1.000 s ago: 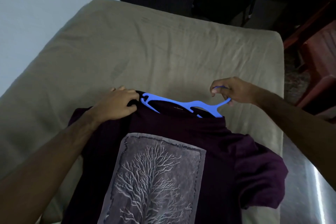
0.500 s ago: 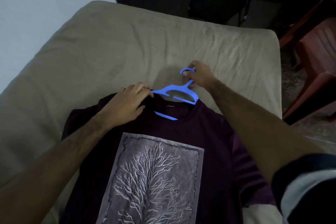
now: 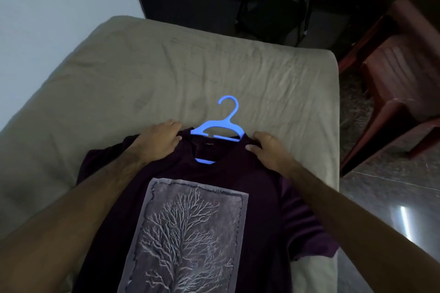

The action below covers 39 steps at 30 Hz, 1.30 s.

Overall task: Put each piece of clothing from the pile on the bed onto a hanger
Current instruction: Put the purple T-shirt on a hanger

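Purple T-shirt (image 3: pixel 238 173) flat on the bed (image 3: pixel 142 74), blue hanger (image 3: pixel 217 129) in its collar.
A red chair (image 3: pixel 400 78) stands right; left hand (image 3: pixel 158 141) and right hand (image 3: pixel 267 150) pinch the shirt's shoulders.

Light: dim, bluish indoor
Glare: bright streak on floor (image 3: pixel 404 221), right of bed (image 3: pixel 142 74)
Edges: wide-angle bending
Blur: slight, forearms nearest camera

One dark purple cotton T-shirt with a grey tree print (image 3: pixel 190 209) on the bed, one bright blue plastic hanger (image 3: pixel 217 129) in its collar. Two bare hands on it: left hand (image 3: pixel 158 141), right hand (image 3: pixel 267 150). One beige-sheeted bed (image 3: pixel 166 74), one reddish-brown plastic chair (image 3: pixel 402 83).
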Each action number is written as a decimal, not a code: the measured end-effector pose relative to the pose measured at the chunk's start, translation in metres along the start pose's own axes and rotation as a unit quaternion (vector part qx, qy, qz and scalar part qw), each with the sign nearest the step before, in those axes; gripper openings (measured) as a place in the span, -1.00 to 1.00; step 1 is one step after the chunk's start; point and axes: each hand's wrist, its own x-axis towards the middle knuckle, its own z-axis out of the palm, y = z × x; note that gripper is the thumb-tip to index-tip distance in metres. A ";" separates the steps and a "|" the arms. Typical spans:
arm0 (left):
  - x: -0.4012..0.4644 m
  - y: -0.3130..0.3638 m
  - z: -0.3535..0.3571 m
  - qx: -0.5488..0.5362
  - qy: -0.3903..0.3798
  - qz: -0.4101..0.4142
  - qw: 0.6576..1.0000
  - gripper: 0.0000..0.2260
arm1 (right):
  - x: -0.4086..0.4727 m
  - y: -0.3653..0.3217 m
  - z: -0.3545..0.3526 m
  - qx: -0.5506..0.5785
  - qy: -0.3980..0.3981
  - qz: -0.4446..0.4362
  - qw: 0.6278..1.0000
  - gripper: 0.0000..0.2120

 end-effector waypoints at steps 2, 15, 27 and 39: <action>-0.010 0.012 -0.015 -0.057 -0.006 0.005 0.998 -0.89 | -0.002 -0.007 -0.011 0.066 0.008 -0.036 0.997 -0.88; -0.200 0.174 -0.279 -0.107 0.121 -0.128 0.979 -0.74 | -0.130 -0.124 -0.204 0.203 -0.036 -0.231 0.951 -0.90; -0.316 0.282 -0.539 -0.060 0.343 -0.152 0.925 -0.93 | -0.266 -0.317 -0.482 0.227 0.095 -0.356 0.902 -0.85; -0.472 0.408 -0.673 -0.008 0.511 -0.104 0.853 -0.87 | -0.490 -0.382 -0.655 0.132 0.217 -0.467 0.847 -0.90</action>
